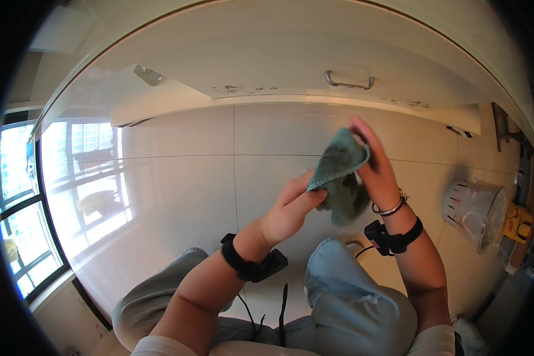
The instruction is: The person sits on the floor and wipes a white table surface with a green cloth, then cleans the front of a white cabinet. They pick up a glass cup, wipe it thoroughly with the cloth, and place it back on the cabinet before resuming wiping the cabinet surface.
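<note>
A green cloth [345, 153] with dark, damp-looking patches hangs folded in front of me, above the floor. My left hand [289, 209] pinches its left edge between thumb and fingers. At the cloth's upper right edge is my right hand [380, 173], gripping it with fingers partly behind the fabric and slightly blurred. The lower part of the cloth droops between both hands. Each wrist wears a black strap with a small device, and bracelets [389, 209] circle the right wrist.
Ahead stands a white cabinet door [293, 66] with a metal handle [349, 82] and dark floral marks. A translucent bin [471, 213] and a yellow package [516, 222] are at right. Glossy tiles [182, 191] cover the floor; a window [22, 213] is at left.
</note>
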`<action>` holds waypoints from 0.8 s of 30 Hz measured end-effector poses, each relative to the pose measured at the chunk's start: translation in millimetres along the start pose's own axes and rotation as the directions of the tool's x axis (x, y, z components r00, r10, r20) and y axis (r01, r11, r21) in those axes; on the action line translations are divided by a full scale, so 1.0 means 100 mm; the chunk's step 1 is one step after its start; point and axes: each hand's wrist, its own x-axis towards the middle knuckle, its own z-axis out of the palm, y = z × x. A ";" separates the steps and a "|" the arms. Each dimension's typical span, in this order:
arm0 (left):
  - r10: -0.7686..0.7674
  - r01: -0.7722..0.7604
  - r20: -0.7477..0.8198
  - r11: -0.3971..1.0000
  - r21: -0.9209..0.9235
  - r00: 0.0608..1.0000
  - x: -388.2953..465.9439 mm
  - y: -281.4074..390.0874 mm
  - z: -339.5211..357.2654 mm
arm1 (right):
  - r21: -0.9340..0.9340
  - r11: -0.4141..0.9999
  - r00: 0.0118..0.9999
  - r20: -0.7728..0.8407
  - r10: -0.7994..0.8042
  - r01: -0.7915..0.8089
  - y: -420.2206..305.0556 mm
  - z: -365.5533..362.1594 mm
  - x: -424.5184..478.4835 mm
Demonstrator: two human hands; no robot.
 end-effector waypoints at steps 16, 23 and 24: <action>-0.151 0.120 -0.077 0.302 0.946 0.985 0.02 0.49 -0.78 | 0.124 0.877 0.843 0.364 0.396 -0.465 0.25 0.05 -0.27; 0.053 0.015 -0.033 0.308 0.951 0.998 0.06 0.12 -1.00 | -0.003 0.809 0.680 0.540 0.496 -0.588 0.11 0.04 -0.29; 0.134 -0.039 -0.015 0.388 0.921 0.991 0.09 0.08 -1.04 | -0.008 0.803 0.689 0.508 0.517 -0.596 0.08 0.03 -0.30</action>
